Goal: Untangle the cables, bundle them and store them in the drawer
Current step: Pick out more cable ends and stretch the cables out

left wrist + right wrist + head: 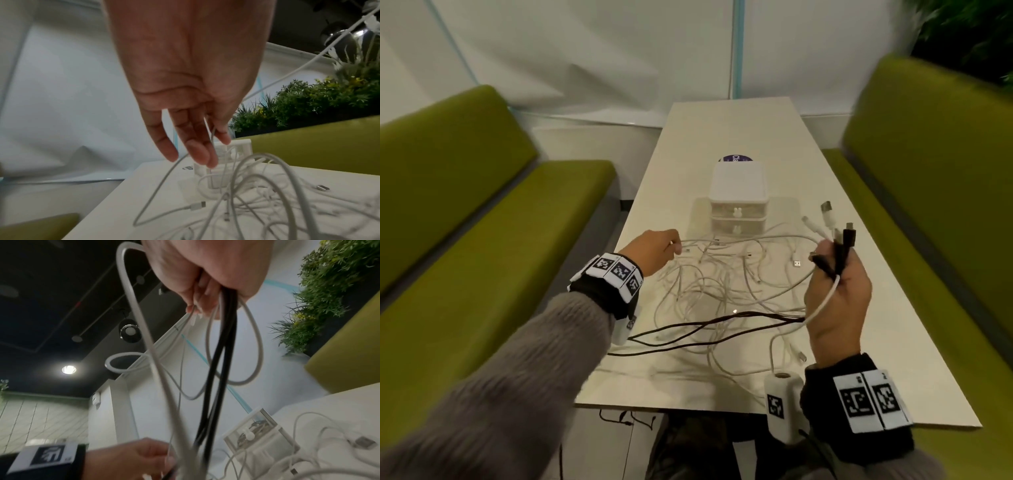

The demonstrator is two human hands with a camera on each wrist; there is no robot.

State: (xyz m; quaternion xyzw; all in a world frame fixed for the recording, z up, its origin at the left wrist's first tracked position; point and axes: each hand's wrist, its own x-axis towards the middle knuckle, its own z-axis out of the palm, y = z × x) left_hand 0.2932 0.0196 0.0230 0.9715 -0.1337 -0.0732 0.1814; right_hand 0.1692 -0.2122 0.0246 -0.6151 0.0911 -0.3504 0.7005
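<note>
Cable ends (835,233) above right grip (837,294)

I'm looking at what seems an office lounge or café booth: green benches (482,212) are flanking a long pale table (726,133), white partition panels (585,51) are closing it in, plants (329,288) are lining the wall, and lamps (68,369) are glowing in a black ceiling.

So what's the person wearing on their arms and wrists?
Both arms have fuzzy grey knitted sleeves. Each wrist has a black strap with white square tags printed in black blocky patterns, seen on the left wrist band and the right wrist band. A small white camera box hangs under the right wrist. Hands are bare.
</note>
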